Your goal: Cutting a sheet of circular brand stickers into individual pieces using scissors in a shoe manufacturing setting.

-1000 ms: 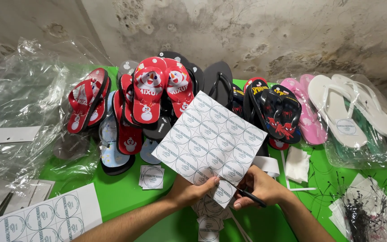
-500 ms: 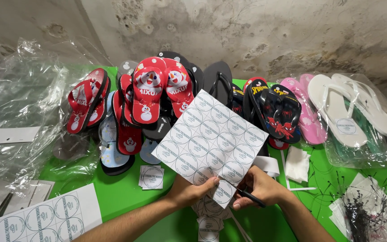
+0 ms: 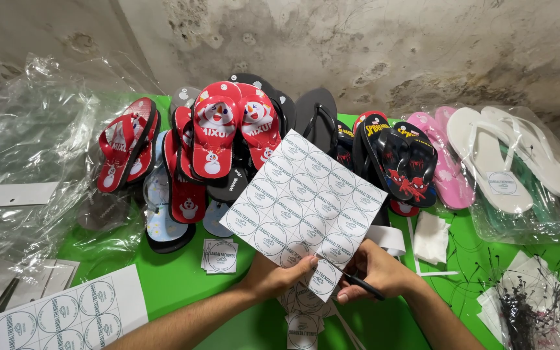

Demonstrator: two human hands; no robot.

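Observation:
My left hand (image 3: 277, 277) pinches the lower edge of a white sheet of round printed labels (image 3: 303, 198), held up tilted over the green table (image 3: 183, 275). My right hand (image 3: 374, 272) grips black scissors (image 3: 362, 285) at the sheet's bottom corner, where a strip of labels (image 3: 322, 279) hangs partly cut. Cut label squares (image 3: 303, 317) lie piled below my hands.
A heap of red snowman flip-flops (image 3: 215, 136), black ones (image 3: 396, 159), pink ones (image 3: 445, 159) and white ones (image 3: 507, 162) fills the back. Crumpled clear plastic bags (image 3: 27, 162) lie left. Another label sheet (image 3: 59, 317) lies front left, a small label stack (image 3: 220, 255) centre, black tag fasteners (image 3: 526, 304) right.

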